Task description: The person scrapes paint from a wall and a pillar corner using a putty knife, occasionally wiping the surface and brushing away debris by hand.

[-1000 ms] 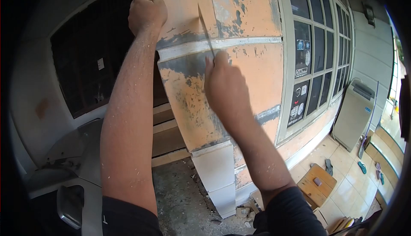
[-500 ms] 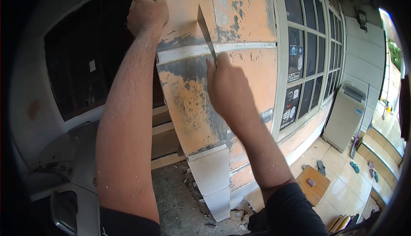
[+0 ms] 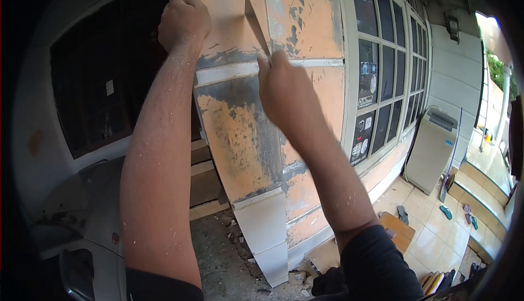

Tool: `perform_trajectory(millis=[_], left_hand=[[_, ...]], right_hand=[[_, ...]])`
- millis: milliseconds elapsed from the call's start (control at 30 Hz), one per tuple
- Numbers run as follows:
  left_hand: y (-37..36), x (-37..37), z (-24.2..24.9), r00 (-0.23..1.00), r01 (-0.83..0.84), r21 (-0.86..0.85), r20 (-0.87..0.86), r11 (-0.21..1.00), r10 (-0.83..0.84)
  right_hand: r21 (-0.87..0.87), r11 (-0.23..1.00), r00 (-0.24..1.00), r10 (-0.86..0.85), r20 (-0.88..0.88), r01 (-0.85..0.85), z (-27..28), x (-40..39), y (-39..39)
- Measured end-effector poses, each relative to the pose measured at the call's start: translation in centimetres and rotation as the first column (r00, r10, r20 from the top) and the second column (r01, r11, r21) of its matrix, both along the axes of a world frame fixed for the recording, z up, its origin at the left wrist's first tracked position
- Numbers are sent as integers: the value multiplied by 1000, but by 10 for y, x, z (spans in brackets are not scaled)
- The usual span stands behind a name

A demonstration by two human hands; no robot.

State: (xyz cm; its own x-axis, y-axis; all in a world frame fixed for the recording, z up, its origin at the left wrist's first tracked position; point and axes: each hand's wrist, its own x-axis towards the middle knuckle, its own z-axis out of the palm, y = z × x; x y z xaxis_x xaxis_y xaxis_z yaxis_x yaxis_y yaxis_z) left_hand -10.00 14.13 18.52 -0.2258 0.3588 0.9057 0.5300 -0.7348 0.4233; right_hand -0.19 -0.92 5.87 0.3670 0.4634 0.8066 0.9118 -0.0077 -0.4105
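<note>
My right hand (image 3: 288, 90) is closed around a scraper (image 3: 255, 25), its handle hidden in the fist. The thin blade points up and left, its tip close to the peach-painted upper face of the pillar (image 3: 232, 148). Grey patches show on the pillar where the paint is gone, and a white ledge (image 3: 226, 74) crosses it just left of the right hand. At upper left, my left hand (image 3: 184, 19) grips the pillar's edge with curled fingers, thumb up. Pale flecks dot both forearms.
Right of the pillar is a window (image 3: 382, 60) with stickers. A washing machine (image 3: 432, 151) stands beyond it, near steps and sandals (image 3: 446, 212). A wooden stool (image 3: 397, 232) is at lower right. A vehicle (image 3: 82, 208) fills the lower left; rubble lies at the pillar's foot.
My right hand and the scraper have moved slightly up and left in view. The view has shifted a little; my left hand keeps its hold on the pillar's edge.
</note>
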Motion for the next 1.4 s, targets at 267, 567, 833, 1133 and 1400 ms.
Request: perform_trajectory(millis=[267, 567, 833, 1133, 1400], left_hand=[[-2, 1, 2, 997, -73, -3, -1, 997, 73], [15, 3, -1, 951, -299, 187, -24, 936, 309], [14, 3, 0, 950, -299, 149, -49, 943, 309], [13, 3, 2, 961, -264, 120, -50, 957, 271], [10, 2, 1, 983, -182, 78, -24, 980, 184]], right_hand=[[306, 952, 995, -24, 95, -6, 103, 22, 39], [111, 993, 999, 35, 18, -37, -25, 26, 12], [282, 959, 994, -46, 101, 16, 55, 39, 34], [26, 1000, 1000, 8, -3, -8, -29, 25, -8], [315, 949, 964, -81, 252, -3, 98, 51, 29]])
